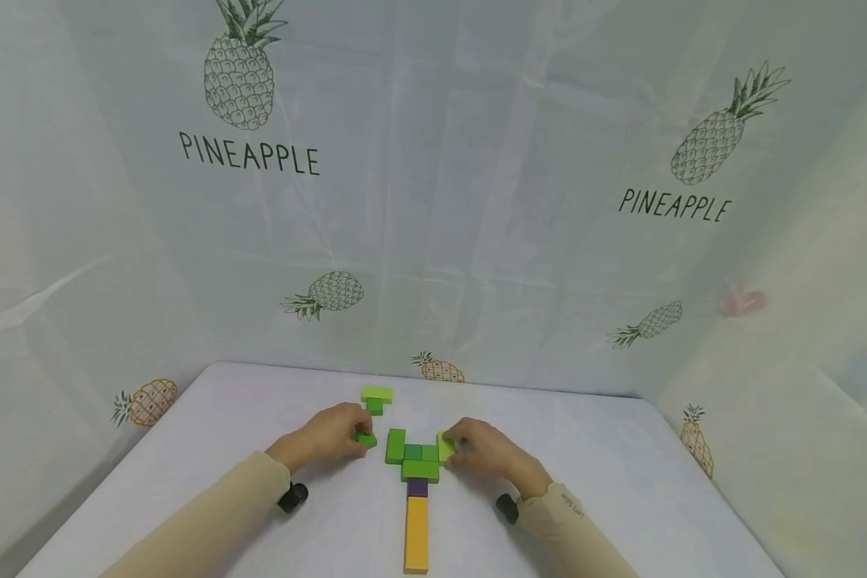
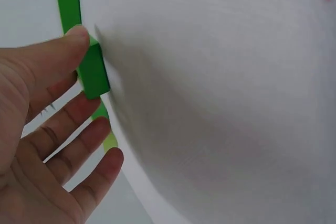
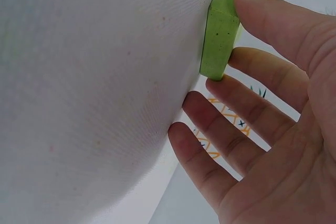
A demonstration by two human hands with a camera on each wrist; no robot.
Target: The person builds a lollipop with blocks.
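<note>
My left hand (image 1: 335, 431) pinches a green block (image 2: 96, 74) between thumb and fingers, just left of a row of blocks on the table. My right hand (image 1: 490, 451) has thumb and fingers on a light green block (image 3: 218, 38), gripping it at the right end of that row. An upright green block (image 1: 396, 446) forms the left end, with small green blocks (image 1: 429, 453) between the two. Below them lies a crosswise green block (image 1: 421, 471), then a small purple block (image 1: 417, 487) and a long orange block (image 1: 417, 534) pointing toward me.
Farther back, beyond my left hand, a light green block (image 1: 377, 394) lies against a small green block (image 1: 375, 408). The white tabletop (image 1: 578, 433) ends at a hanging curtain (image 1: 477, 241) printed with pineapples.
</note>
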